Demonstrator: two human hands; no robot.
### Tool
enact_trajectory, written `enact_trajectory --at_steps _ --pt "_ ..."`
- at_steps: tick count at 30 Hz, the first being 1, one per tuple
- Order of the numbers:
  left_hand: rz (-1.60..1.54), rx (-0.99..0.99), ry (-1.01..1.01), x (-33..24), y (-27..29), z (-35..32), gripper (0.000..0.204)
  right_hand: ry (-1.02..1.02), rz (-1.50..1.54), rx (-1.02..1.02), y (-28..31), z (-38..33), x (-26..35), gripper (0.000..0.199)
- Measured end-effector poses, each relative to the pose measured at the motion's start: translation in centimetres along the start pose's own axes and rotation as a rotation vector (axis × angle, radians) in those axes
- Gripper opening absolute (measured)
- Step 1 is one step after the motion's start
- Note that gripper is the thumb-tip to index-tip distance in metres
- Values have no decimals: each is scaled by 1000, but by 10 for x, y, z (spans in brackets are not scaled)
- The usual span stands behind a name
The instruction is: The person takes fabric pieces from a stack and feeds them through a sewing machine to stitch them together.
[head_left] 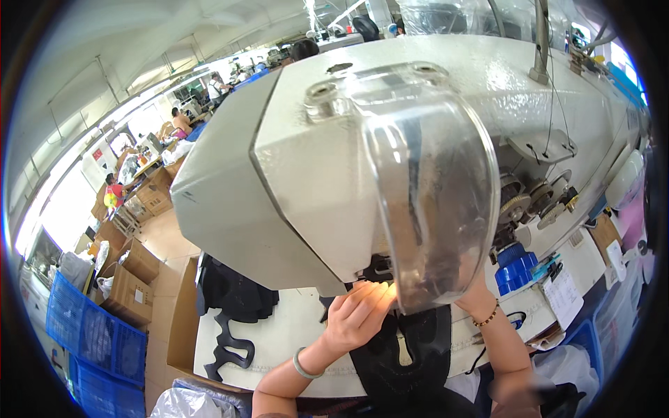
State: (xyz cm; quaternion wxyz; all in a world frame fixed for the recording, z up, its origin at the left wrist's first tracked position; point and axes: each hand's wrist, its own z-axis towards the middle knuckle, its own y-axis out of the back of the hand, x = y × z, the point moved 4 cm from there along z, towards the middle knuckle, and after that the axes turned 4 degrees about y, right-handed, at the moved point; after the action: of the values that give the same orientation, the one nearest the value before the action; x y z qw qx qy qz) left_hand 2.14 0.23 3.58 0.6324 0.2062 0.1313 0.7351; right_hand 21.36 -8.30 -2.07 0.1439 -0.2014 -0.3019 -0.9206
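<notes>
A large sewing machine head (320,167) fills the middle, with a curved clear plastic guard (446,188) at its front. Beneath it lies a black, flat cut piece (425,348) with a slot in its middle, draping over the near table edge. My left hand (359,317), a pale bangle on its wrist, is closed on the black piece beside the lit needle area; its fingertips are hidden. My right hand (477,296), with a beaded bracelet, reaches in behind the guard on the other side of the piece. The guard hides its fingers.
Stacked black pieces (237,289) and a wavy black cut-out (233,348) lie left on the white table (293,320). Right are a blue round container (514,268) and a paper sheet (563,296). Blue crates (97,334) and cardboard boxes (129,296) stand on the floor; people work beyond.
</notes>
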Motion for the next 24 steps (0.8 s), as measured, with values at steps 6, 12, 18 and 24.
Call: enact_trajectory --at_steps 6,12,18,24 --pt "59 108 99 5 4 -3 21 -2 -56 231 -1 -7 -15 23" --pt "69 155 85 6 4 2 19 120 -173 322 11 -4 -9 24" --pt "101 83 78 6 2 -3 18 305 -126 255 39 11 35 18" --pt "114 -41 72 14 -13 -20 20 326 -140 243 36 5 79 15"
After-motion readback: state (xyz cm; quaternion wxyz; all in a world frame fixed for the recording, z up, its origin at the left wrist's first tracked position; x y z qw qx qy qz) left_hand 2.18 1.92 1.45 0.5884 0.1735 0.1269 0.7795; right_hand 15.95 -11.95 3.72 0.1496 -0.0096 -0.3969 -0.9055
